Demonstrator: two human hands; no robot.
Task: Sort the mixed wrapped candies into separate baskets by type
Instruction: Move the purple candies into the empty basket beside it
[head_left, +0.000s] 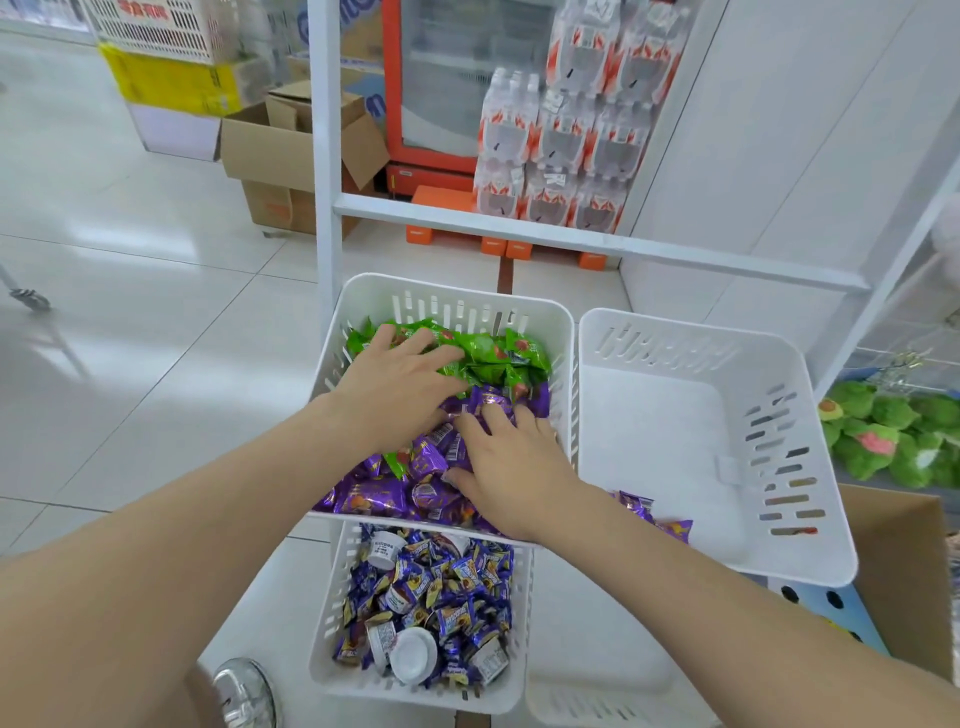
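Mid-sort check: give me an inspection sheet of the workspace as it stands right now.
Surface: white rack carrying the baskets, tiled floor below.
Job's things: mixed basket holds green candies at the far end and purple candies nearer. The right basket holds only a few purple pieces in its near left corner. The lower basket holds blue-wrapped candies and small cups.
Clutter: shiny metal object low on the left, unidentifiable.
Grips: left hand flat on the candies, fingers straight. Right hand on the purple candies, fingertips buried, hold unclear.
Cables: nothing seen.
Surroundings: bottled-water packs, cardboard boxes, green plush toys.
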